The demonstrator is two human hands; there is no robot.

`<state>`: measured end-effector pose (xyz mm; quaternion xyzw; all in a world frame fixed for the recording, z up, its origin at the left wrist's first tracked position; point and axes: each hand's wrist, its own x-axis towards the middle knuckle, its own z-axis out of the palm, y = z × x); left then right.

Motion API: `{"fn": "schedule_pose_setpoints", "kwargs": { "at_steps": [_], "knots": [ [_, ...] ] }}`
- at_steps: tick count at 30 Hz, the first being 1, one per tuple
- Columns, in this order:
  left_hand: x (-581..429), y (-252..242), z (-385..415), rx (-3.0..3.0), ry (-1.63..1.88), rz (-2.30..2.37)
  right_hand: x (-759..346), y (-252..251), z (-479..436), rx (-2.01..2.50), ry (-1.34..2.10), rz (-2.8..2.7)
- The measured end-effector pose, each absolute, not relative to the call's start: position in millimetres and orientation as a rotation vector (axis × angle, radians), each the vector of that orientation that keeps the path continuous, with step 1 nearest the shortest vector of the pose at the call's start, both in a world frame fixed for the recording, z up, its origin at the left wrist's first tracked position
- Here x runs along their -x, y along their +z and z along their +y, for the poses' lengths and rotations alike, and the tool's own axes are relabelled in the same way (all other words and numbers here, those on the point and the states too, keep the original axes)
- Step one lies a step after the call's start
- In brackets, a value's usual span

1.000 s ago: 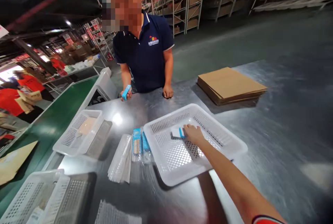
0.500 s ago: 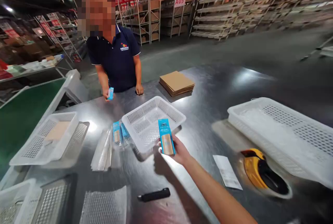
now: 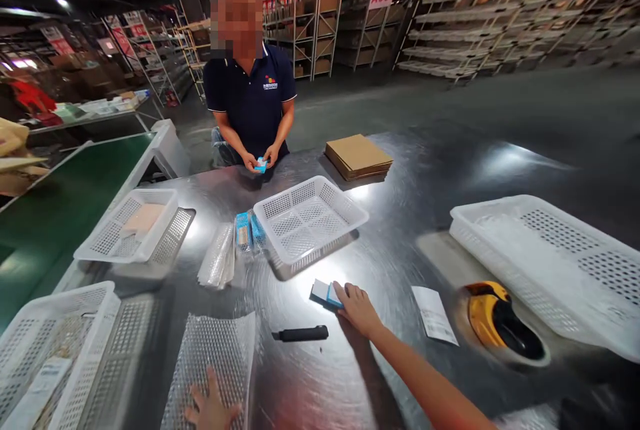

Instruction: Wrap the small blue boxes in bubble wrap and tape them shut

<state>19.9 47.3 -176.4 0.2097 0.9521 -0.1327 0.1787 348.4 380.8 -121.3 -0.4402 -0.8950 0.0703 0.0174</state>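
A small blue and white box (image 3: 324, 291) lies flat at the table's middle, its pale side up. My right hand (image 3: 357, 307) has its fingers closed over the box's right end. At the bottom, my left hand (image 3: 214, 405) rests with spread fingers on a clear bubble-wrap bag (image 3: 220, 343), holding nothing. Between the two hands lies a black box cutter (image 3: 303, 333). Beyond it are a white plastic basket (image 3: 310, 217), bubble-wrapped blue boxes (image 3: 243, 230) and a stack of bubble-wrap bags (image 3: 219, 253).
Across the table a co-worker (image 3: 253, 97) holds another small blue box (image 3: 261, 165) in both hands. Right of me are a paper slip (image 3: 434, 313), a yellow-black scanner (image 3: 500, 323) and a long white basket (image 3: 500, 230). Flat cardboard (image 3: 360, 153) is stacked behind; more baskets (image 3: 135, 217) stand left.
My right hand has lowered the box from above the basket's edge onto the table. My left hand has come into view on the bubble-wrap bag. The co-worker's hands have come together around their box.
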Motion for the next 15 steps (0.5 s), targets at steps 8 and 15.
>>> {"fn": "schedule_pose_setpoints", "kwargs": {
  "at_steps": [8,15],
  "knots": [
    [-26.1,-173.3,46.5,-0.491,-0.412,2.624,-352.6,-144.0,385.8,1.196,0.278,-2.835],
    [-21.9,-174.3,40.1,-0.539,-0.427,2.603,-284.4,-84.9,436.6,1.127,0.426,-2.162]
  ]
}}
